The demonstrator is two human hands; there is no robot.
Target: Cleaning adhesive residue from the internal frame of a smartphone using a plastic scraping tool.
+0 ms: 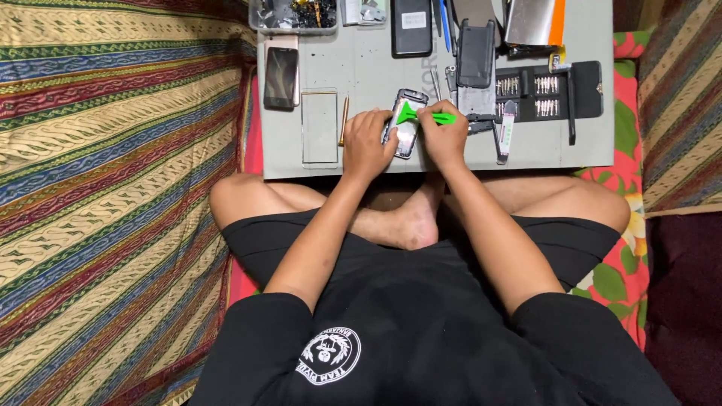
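Note:
An opened phone body (407,125) lies on the grey work mat (541,154), its inner parts showing. My left hand (366,143) grips the phone's left edge and holds it steady. My right hand (444,135) is closed on a bright green plastic pry tool (423,115), whose flat tip rests on the upper part of the phone. Both forearms reach out from my crossed legs below the mat.
On the mat lie a dark phone (281,77), a pale glass panel (320,126), a thin brown stick (344,120), a black phone (411,28), a black phone shell (476,54), a black screwdriver bit kit (547,92) and a parts tray (294,16). Patterned cloth (113,188) lies at left.

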